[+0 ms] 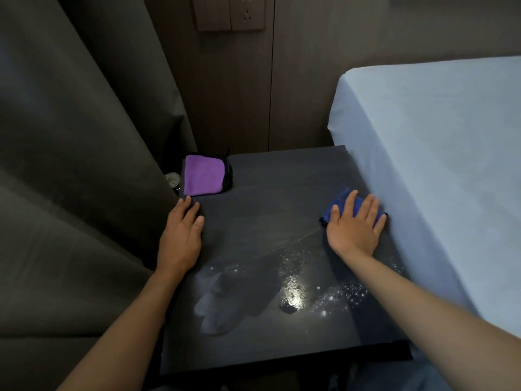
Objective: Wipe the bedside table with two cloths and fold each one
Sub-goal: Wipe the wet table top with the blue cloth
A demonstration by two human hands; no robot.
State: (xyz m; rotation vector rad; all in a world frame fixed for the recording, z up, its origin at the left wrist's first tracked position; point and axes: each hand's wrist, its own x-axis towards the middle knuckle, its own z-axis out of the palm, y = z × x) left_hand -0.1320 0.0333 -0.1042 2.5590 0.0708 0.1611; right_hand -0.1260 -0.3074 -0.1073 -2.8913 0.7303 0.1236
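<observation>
The dark bedside table (270,198) fills the middle of the view, with wet streaks and droplets shining near its front. A purple cloth (203,175) with black trim lies folded at the back left corner. My left hand (180,235) rests flat on the table's left edge, just in front of the purple cloth, holding nothing. My right hand (355,225) presses flat, fingers spread, on a bunched blue cloth (342,200) at the right edge beside the bed. Most of the blue cloth is hidden under my palm.
A bed with a pale blue sheet (439,165) stands against the table's right side. A grey curtain (73,153) hangs along the left side. A wood-panelled wall with a socket plate (231,12) is behind. A small round shiny object (172,179) sits between curtain and table.
</observation>
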